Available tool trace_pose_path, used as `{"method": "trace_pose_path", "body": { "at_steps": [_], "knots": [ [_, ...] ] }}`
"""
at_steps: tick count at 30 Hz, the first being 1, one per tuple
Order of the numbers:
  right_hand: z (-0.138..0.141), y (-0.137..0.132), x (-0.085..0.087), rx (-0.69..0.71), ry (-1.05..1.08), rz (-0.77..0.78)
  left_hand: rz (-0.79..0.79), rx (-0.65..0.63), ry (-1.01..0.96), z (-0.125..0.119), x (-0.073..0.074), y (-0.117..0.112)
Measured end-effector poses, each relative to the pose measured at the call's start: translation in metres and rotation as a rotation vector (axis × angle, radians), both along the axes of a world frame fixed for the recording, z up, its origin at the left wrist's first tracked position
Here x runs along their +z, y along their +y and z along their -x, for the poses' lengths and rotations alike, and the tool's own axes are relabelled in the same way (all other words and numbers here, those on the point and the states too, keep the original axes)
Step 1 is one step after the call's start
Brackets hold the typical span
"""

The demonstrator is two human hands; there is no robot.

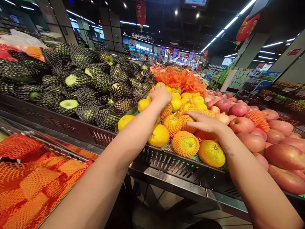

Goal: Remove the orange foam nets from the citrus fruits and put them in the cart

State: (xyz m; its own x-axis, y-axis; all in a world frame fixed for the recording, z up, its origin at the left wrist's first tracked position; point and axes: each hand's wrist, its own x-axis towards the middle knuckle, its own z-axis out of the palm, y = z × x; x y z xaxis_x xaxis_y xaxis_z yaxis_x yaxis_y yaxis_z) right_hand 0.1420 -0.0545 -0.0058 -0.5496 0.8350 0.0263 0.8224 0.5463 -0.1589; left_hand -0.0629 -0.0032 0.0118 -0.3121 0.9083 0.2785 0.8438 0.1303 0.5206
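Yellow-orange oranges (159, 135) are heaped in a black slatted crate (171, 163), some of them in orange foam net sleeves. My left hand (160, 94) reaches over the back left of the heap, palm down, its partly visible fingers apart above the fruit. Whether it touches an orange there, I cannot make out. Nearer to me, my right hand (202, 121) has its fingers stretched and thumb apart beside a netted orange (188, 123), seemingly touching it. Other netted oranges (186, 144) and a bare orange (212, 153) lie along the crate's front.
Dark-netted green melons (78, 79) fill the crate to the left. Pink-red apples (241, 124) are piled at the right. Empty orange foam nets (181, 81) lie behind the oranges; more loose nets (35, 181) fill a container at lower left. A metal rail (176, 182) runs along the front.
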Motion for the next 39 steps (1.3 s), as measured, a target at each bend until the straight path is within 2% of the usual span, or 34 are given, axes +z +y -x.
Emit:
{"method": "trace_pose_path", "body": {
  "at_steps": [3, 5, 7, 10, 14, 18, 21, 25, 30, 33, 36, 39],
  "knots": [
    [0.007, -0.018, 0.012, -0.005, 0.007, -0.278, 0.028, 0.029, 0.003, 0.003, 0.002, 0.003],
    [0.012, -0.033, 0.022, 0.015, 0.011, -0.343, 0.017, 0.073, 0.020, 0.004, 0.002, 0.005],
    [0.016, -0.046, 0.028, 0.021, -0.039, -0.216, 0.016, 0.088, 0.036, 0.003, 0.002, 0.008],
    [0.025, -0.059, 0.029, 0.038, -0.154, -0.024, 0.065, 0.071, 0.053, 0.001, 0.001, 0.013],
    [0.037, -0.069, 0.023, 0.043, -0.273, -0.053, 0.161, 0.086, 0.097, 0.003, 0.000, 0.019],
    [0.035, -0.070, 0.023, -0.019, -0.302, -0.024, 0.181, 0.077, 0.058, 0.009, 0.000, 0.022],
    [0.026, -0.065, 0.025, -0.015, -0.267, 0.047, 0.112, 0.056, 0.025, 0.012, -0.001, 0.024],
    [0.017, -0.052, 0.025, 0.097, -0.158, 0.176, -0.022, 0.083, -0.018, 0.013, -0.001, 0.019],
    [0.015, -0.043, 0.020, 0.291, 0.006, 0.378, -0.392, 0.094, -0.174, 0.009, 0.007, 0.006],
    [0.016, -0.043, 0.020, 0.317, 0.077, 0.376, -0.551, -0.042, -0.415, 0.007, 0.010, 0.004],
    [0.014, -0.041, 0.022, 0.324, 0.228, 0.358, -0.605, -0.339, -0.734, 0.002, 0.009, 0.007],
    [0.008, -0.029, 0.023, 0.195, 0.469, 0.194, -0.576, -0.600, -0.966, -0.006, 0.006, 0.009]
  ]
}}
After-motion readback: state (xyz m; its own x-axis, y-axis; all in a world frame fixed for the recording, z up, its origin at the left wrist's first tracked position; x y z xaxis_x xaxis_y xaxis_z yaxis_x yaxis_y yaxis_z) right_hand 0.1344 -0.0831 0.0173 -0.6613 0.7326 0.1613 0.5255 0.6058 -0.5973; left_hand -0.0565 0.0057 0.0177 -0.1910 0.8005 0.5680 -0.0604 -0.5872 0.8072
